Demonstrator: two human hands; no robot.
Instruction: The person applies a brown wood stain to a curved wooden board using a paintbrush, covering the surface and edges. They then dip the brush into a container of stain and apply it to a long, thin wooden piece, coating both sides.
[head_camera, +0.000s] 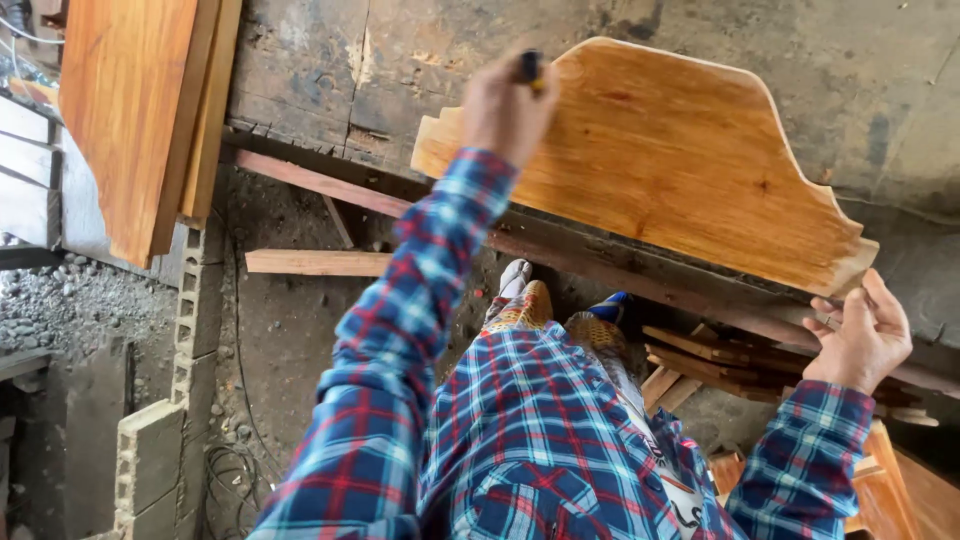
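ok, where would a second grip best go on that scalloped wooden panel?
Probably the stepped left end of the scalloped wooden panel, coming from the left. The right hand already steadies the right corner; the left hand holds a dark tool at the top edge. The panel stands tilted on edge, so both ends need support.

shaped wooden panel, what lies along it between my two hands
In the head view, only the shaped wooden panel itself: bare varnished face between the left hand holding a dark tool and the right hand.

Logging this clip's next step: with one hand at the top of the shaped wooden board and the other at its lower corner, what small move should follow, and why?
Probably draw the dark tool in the left hand along the board edge, since it already sits there while the right hand steadies the lower corner.
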